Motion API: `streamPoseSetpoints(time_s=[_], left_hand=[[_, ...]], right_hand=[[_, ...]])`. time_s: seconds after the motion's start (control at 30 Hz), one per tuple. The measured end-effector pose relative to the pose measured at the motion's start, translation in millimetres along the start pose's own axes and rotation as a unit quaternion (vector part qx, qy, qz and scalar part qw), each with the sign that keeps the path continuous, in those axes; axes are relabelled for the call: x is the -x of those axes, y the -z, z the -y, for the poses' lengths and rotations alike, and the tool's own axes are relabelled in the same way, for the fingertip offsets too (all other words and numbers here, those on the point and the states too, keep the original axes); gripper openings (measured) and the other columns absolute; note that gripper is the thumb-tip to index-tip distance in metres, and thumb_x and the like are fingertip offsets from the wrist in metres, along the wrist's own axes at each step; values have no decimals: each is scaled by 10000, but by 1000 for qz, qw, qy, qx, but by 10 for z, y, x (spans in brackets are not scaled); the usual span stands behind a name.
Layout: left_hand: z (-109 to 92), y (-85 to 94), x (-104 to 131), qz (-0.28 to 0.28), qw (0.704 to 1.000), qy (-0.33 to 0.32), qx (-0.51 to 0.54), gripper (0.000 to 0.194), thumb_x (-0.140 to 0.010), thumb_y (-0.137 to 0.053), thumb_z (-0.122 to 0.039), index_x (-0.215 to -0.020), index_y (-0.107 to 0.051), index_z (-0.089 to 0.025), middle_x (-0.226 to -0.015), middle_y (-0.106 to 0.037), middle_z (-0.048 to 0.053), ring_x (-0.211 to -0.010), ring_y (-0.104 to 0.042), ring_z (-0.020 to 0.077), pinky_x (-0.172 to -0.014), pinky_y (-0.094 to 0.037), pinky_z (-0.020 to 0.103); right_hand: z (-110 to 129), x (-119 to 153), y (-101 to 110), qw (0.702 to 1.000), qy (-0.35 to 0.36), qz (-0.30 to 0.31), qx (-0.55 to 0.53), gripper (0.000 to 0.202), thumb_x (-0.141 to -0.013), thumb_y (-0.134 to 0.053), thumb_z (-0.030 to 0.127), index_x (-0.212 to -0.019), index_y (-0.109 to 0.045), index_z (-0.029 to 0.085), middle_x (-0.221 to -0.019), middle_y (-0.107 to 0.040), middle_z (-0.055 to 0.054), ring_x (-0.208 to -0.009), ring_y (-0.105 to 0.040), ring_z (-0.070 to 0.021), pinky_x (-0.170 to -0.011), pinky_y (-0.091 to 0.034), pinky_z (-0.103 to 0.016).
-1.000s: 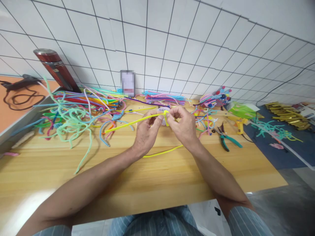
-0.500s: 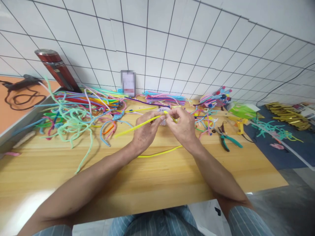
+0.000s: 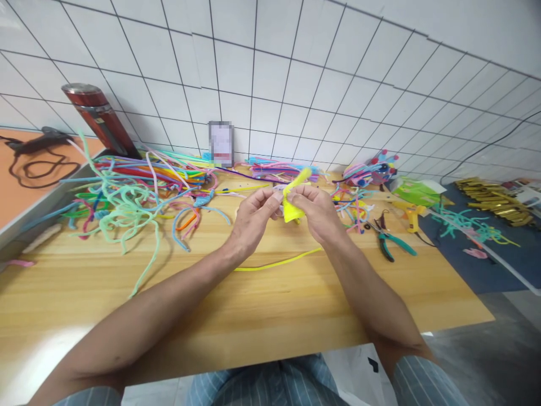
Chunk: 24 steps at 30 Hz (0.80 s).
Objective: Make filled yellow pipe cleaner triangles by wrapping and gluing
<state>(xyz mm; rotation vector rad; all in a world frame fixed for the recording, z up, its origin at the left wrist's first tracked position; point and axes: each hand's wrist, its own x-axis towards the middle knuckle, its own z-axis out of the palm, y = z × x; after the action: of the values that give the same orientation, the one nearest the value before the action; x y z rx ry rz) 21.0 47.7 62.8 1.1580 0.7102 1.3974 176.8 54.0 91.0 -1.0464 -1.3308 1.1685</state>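
Between the fingertips of both hands is a yellow pipe cleaner (image 3: 293, 211), blurred by motion, one part pointing up and away and another hanging below the fingers. My left hand (image 3: 255, 219) pinches it from the left, thumb against forefinger. My right hand (image 3: 315, 210) pinches it from the other side, fingers curled. The exact bend at the fingertips is partly hidden. On the wooden table (image 3: 279, 316) under the wrists lies another yellow pipe cleaner (image 3: 279, 265), nearly straight. Behind the hands is a pale round object, mostly covered by them.
Mint-green pipe cleaners (image 3: 122, 208) sprawl at left, near a red flask (image 3: 99, 121). A phone (image 3: 221, 144) leans on the tiled wall. At right are pliers (image 3: 393, 245), a yellow glue gun (image 3: 409, 213) and a green packet (image 3: 416, 190). Colourful bundles line the wall.
The held yellow pipe cleaner stretched out leftward over my left hand; now it points up and away and hangs below the fingertips. Both hands stay close together.
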Motion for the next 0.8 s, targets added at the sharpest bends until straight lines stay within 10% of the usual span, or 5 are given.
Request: streamPoseSetpoints(time_s=[0.8], left_hand=[[-99, 53, -70, 43, 980, 172, 88, 455, -566, -1028, -450, -729, -713, -165, -691, -691, -8, -660, -634, 102, -659, -481, 225]], right_hand=[[139, 98, 114, 947, 129, -17, 295, 92, -868, -689, 264, -863, -758, 204, -855, -790, -42, -788, -714, -193, -744, -531, -321]])
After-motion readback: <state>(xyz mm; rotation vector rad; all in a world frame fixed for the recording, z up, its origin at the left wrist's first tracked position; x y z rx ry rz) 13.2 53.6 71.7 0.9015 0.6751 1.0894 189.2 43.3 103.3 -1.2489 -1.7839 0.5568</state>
